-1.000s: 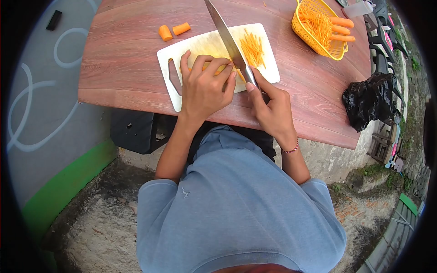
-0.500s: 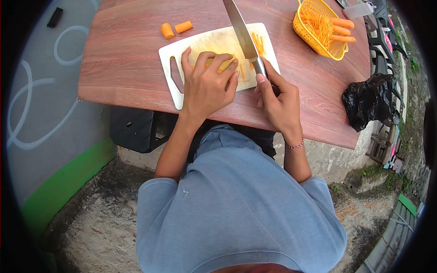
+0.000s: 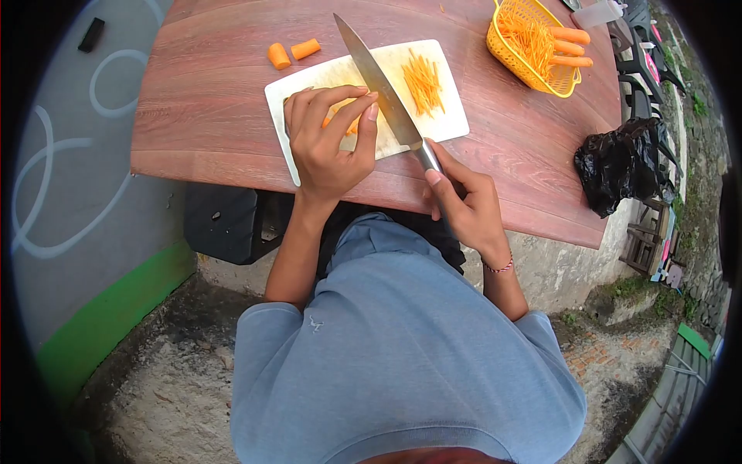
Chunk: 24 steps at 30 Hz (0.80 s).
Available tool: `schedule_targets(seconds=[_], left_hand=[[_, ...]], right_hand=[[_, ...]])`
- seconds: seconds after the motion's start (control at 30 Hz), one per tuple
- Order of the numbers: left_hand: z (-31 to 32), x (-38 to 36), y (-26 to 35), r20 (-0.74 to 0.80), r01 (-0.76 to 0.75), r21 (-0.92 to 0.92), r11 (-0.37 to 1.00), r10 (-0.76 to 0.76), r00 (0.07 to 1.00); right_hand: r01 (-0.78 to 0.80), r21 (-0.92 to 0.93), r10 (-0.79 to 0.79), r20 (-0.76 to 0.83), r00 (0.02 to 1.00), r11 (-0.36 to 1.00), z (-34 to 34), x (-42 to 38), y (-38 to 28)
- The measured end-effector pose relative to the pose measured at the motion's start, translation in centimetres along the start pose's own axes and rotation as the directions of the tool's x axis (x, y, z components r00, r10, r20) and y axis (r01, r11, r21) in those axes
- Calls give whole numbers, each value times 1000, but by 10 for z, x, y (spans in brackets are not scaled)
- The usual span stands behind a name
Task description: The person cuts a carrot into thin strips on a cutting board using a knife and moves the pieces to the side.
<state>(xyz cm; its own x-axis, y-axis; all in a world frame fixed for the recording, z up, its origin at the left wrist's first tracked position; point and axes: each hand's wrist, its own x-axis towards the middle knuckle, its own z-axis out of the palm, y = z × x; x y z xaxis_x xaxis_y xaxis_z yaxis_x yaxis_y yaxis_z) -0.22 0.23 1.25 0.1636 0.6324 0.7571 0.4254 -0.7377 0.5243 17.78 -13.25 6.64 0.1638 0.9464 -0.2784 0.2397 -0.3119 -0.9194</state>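
My right hand (image 3: 471, 205) grips the handle of a large kitchen knife (image 3: 380, 83), its blade pointing up and left across the white cutting board (image 3: 444, 62). Raised over the board's left half, my left hand (image 3: 328, 143) has its fingers arched, with thumb and fingertips drawn together right at the blade's edge. Whatever is between those tips is too small to make out. Carrot pieces (image 3: 345, 124) show under that hand, partly hidden by it. Right of the blade lies a pile of thin carrot strips (image 3: 423, 83) on the board.
Two carrot chunks (image 3: 280, 56) lie on the wooden table (image 3: 209, 108) beyond the board. A yellow basket (image 3: 512, 63) at the far right holds shredded carrot and several whole carrots (image 3: 570, 48). A black plastic bag (image 3: 622, 166) hangs by the table's right edge, near a clear bottle (image 3: 595, 19).
The knife has shifted left and its tip has swung left, uncovering the carrot strips. My left hand has lifted off the carrot pieces, its fingertips drawing together at the blade.
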Motion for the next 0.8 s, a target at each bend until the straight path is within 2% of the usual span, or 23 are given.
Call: schedule_targets(seconds=[0.17,0.33,0.47,0.6,0.77,0.8], left_hand=[[-5,1,3,-6,3,-18,1000,-4,1000],[-10,8,6,1,-4,-36,999,4,1000],[-14,10,9,1,-18,-43,999,18,1000],[-17,8,8,20,-7,-50,999,8,1000],[-17,5,5,20,9,-57,998,-8,1000],[-17,5,5,35,18,-62,998,-16,999]], right_hand=[[-30,-55,29,-23,999,998,-4,4,3],[61,-165,-76,-86,993,984,-16,29,9],[59,-171,-77,-105,992,984,-23,43,-8],[66,-139,-77,-77,994,988,-24,36,-11],[76,-190,-70,37,997,979,-20,19,-1],[33,-189,-26,41,999,981,-20,17,-4]])
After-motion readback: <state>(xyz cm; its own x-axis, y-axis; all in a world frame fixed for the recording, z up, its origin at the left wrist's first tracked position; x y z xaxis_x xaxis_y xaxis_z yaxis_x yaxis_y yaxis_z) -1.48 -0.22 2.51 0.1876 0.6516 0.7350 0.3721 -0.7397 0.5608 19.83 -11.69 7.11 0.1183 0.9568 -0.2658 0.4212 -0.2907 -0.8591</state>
